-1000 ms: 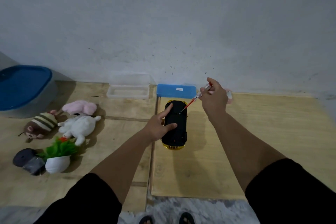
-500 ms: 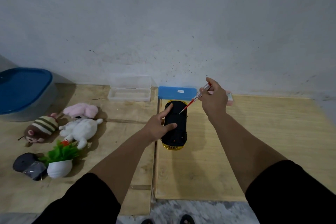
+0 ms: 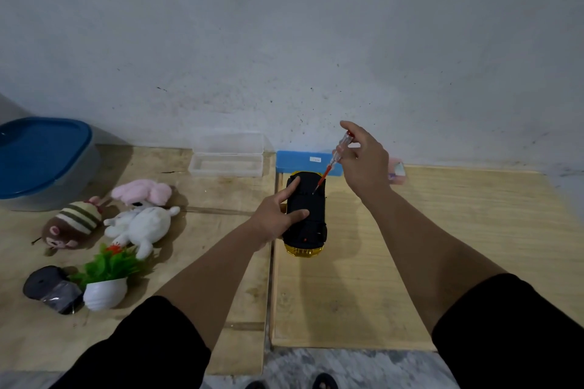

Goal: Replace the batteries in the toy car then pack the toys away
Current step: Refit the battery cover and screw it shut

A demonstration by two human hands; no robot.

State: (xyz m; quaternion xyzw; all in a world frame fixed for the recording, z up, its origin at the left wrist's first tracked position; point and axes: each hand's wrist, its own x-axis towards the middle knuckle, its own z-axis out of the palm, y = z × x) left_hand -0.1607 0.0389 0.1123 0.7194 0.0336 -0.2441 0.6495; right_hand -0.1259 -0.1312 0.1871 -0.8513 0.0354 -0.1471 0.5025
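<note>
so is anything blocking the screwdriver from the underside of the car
Nothing visible does. The screwdriver, pinched in the right hand, already has its tip on the toy car; the left hand steadies the car beside it.

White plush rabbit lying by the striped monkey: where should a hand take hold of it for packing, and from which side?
Grip the white plush rabbit around its round belly, coming from above with the fingers spanning its width. It lies flat on the wooden board, its body the widest part; the limbs are thin and floppy. The pink plush toy crowds its far side.
</note>
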